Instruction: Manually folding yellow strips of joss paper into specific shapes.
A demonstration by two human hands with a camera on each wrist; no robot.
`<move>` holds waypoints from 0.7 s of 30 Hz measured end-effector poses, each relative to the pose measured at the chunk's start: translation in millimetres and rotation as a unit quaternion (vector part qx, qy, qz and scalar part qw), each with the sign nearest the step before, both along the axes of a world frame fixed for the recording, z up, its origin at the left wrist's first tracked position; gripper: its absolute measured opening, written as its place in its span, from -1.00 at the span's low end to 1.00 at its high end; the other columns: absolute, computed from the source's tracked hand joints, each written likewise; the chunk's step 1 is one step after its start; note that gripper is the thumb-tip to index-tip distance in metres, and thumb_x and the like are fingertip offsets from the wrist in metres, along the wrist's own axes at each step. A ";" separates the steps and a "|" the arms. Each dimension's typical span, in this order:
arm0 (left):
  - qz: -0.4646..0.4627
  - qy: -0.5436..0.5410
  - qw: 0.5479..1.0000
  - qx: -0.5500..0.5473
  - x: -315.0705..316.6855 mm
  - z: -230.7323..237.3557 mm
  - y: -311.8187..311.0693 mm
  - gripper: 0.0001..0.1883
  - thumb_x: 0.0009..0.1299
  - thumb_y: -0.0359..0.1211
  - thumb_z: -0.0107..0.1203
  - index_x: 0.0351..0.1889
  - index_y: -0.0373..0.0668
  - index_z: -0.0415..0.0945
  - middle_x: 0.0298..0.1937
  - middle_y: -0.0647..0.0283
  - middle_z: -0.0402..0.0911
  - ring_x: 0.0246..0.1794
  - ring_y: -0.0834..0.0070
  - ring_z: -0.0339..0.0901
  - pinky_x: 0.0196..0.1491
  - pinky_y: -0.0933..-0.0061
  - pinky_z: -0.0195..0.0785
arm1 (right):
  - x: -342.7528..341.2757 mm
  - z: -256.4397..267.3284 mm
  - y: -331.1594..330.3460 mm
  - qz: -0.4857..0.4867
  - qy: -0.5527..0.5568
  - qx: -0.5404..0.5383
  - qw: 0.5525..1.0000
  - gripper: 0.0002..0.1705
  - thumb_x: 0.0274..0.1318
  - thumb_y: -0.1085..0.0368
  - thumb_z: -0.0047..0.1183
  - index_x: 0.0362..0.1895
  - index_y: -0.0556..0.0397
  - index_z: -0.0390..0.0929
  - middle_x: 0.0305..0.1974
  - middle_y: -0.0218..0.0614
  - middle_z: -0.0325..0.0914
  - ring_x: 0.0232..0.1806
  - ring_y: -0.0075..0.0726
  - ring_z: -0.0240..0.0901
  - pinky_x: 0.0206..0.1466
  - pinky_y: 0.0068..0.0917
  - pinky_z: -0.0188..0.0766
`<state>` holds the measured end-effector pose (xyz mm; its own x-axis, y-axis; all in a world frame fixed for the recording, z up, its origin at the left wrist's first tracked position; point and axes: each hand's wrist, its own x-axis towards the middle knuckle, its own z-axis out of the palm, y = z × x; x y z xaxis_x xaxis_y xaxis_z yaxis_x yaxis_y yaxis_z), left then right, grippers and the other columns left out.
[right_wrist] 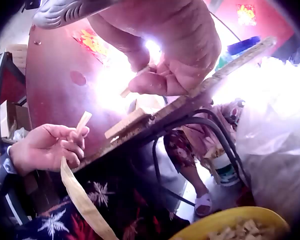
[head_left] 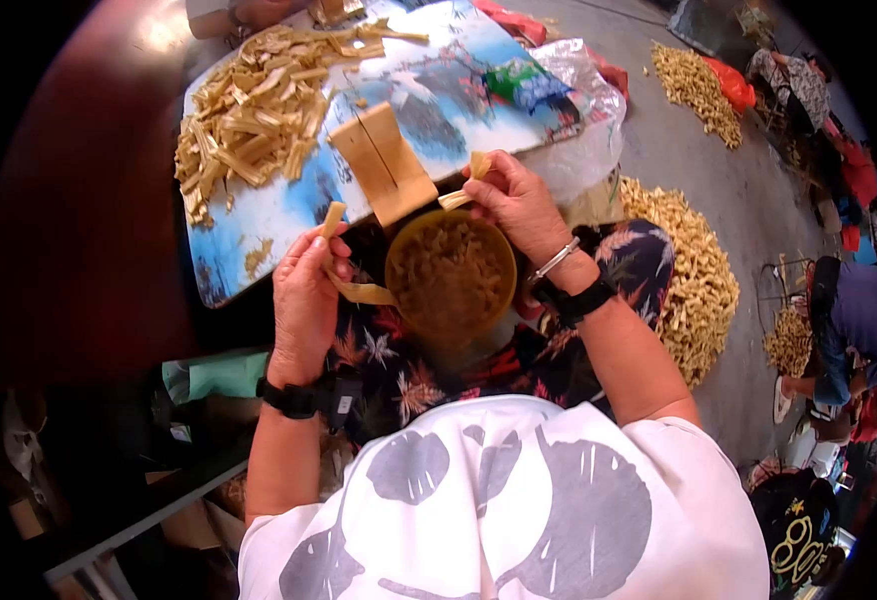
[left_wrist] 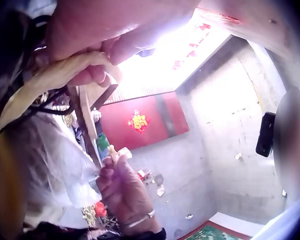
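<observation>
My left hand pinches a long, flat, pale yellow strip between thumb and fingers. One end pokes up above the fingertips and the rest hangs toward the lap, as the right wrist view also shows. Across from it, my right hand pinches a short, folded pale yellow piece. Below and between both hands, a yellow basin holds many cut pieces. An angled wooden stand with a dark slit sits at the table edge, just beyond the basin.
The painted table bears a heap of long strips at left and a green-blue packet at right. A clear plastic bag hangs off its right end. Heaped cut pieces lie on the floor at right. Other people sit beyond.
</observation>
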<state>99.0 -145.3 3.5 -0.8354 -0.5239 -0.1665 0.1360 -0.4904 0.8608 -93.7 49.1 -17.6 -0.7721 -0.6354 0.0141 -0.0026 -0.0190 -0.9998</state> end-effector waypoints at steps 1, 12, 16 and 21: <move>-0.040 0.003 0.999 0.000 9.9 -7.8 8.5 -0.78 0.46 -0.45 0.03 0.02 -0.30 0.54 -0.25 0.24 0.62 -0.35 0.57 0.47 -0.17 0.57 0.35 | 4.7 -4.8 12.7 -0.013 -0.007 0.021 1.000 -0.84 0.29 0.30 0.09 -0.13 0.10 0.55 -0.45 -0.43 0.57 -0.50 -0.63 0.49 -0.42 -0.63 0.44; -0.090 -0.062 0.994 -0.007 20.1 -51.6 103.1 -0.88 0.41 -0.44 0.16 -0.12 -0.21 0.53 -0.15 0.20 0.67 -0.20 0.49 0.60 -0.02 0.50 0.44 | 62.4 -44.9 50.5 0.095 0.073 0.150 0.981 -0.56 0.34 0.17 0.04 0.19 0.15 0.46 -0.09 -0.12 0.63 -0.22 -0.36 0.61 -0.15 -0.51 0.51; -0.097 -0.066 0.991 -0.056 14.0 -48.4 116.3 -0.90 0.40 -0.43 0.20 -0.17 -0.21 0.57 -0.25 0.33 0.63 -0.27 0.59 0.53 -0.11 0.58 0.39 | 101.8 -26.2 45.6 0.087 0.211 0.047 0.973 -0.74 0.23 0.27 0.11 -0.02 0.05 0.63 -0.15 -0.13 0.57 -0.10 -0.13 0.54 -0.06 -0.37 0.46; -0.085 -0.198 0.971 -0.099 23.5 -44.8 117.0 -0.73 0.45 -0.17 0.15 -0.16 -0.21 0.57 -0.25 0.30 0.64 -0.23 0.54 0.57 -0.07 0.53 0.43 | 104.0 -11.3 56.5 -0.029 0.163 0.054 0.985 -0.84 0.27 0.32 0.07 -0.16 0.08 0.64 -0.27 -0.21 0.56 -0.22 -0.18 0.55 -0.16 -0.42 0.47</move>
